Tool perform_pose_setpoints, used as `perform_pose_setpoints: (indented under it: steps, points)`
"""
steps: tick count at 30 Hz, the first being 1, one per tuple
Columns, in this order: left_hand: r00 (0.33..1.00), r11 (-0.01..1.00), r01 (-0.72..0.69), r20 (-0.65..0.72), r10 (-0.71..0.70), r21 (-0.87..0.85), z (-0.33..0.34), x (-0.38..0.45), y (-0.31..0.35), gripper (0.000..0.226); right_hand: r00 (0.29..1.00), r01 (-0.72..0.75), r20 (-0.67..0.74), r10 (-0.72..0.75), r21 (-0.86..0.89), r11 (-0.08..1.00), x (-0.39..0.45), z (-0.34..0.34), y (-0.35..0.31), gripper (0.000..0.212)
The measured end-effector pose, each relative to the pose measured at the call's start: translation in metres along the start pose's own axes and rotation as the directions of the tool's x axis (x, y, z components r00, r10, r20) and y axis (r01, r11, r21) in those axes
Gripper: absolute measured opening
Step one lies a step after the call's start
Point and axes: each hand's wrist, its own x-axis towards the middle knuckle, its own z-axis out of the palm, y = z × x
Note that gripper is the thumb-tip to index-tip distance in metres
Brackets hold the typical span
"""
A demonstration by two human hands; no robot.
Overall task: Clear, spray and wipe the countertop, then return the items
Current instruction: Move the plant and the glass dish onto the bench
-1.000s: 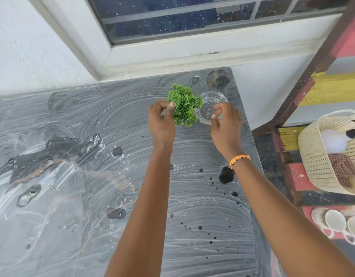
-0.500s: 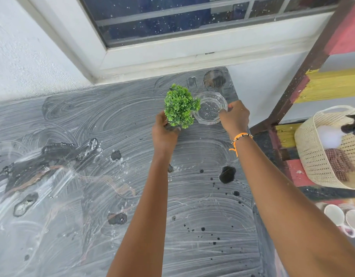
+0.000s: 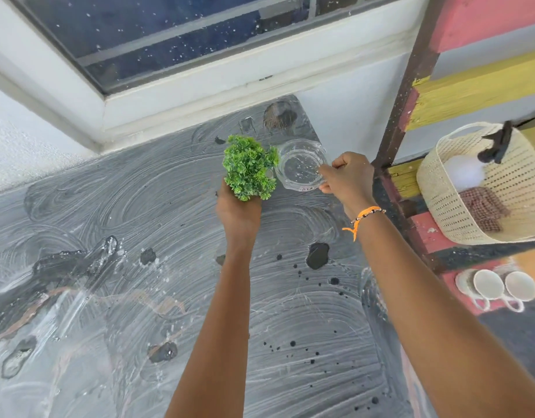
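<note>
A: Countertop [image 3: 139, 312] status?
B: Grey marbled slab under a window [image 3: 169, 34], smeared with white swirl streaks, dark patches showing through.
A: Hands?
B: Left hand [image 3: 237, 211] wrapped around the base of a small green plant [image 3: 249, 167]. Right hand [image 3: 346, 179] pinches the rim of a clear glass bowl [image 3: 300, 164] at the far right corner, just beside the plant.
A: Off-counter?
B: Cream basket [image 3: 477, 206] and white cups [image 3: 504, 286] on the painted shelf, right.

The plant [image 3: 249, 167] hides its own pot and the fingers of the left hand [image 3: 237, 208] beneath it. The small label on the glass bowl [image 3: 300, 164] is too small to read. At the right edge the basket [image 3: 471, 212] is cut off, its contents unclear. The worktop [image 3: 109, 206] runs past the left and bottom edges.
</note>
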Motion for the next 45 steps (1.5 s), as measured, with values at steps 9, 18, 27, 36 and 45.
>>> perform_pose_setpoints:
  steps: [9, 18, 27, 36, 45]
  points:
    - [0.966, 0.996, 0.025, 0.26, -0.001, -0.089, 0.07, -0.09, 0.036, 0.023, 0.983, -0.082, -0.158, 0.093, 0.074, 0.994, -0.014, -0.133, 0.064, 0.014]
    - [0.862, 1.0, 0.006, 0.507, 0.0, -0.011, 0.199, -0.216, 0.076, 0.057, 0.903, -0.233, -0.355, 0.242, 0.068, 0.97, -0.012, -0.308, 0.192, 0.018]
    - [0.717, 0.982, 0.179, 0.674, -0.176, 0.066, 0.359, -0.349, 0.093, 0.06, 0.792, -0.437, -0.447, 0.416, 0.062, 0.897, 0.022, -0.449, 0.325, 0.011]
    - [0.728, 0.968, 0.084, 0.649, -0.222, 0.237, 0.465, -0.374, 0.082, 0.046, 0.81, -0.478, -0.428, 0.401, -0.086, 0.874, 0.081, -0.478, 0.411, 0.009]
    - [0.73, 0.951, 0.087, 0.631, -0.263, 0.296, 0.522, -0.38, 0.052, 0.037, 0.854, -0.454, -0.336, 0.397, -0.107, 0.885, 0.124, -0.472, 0.469, 0.02]
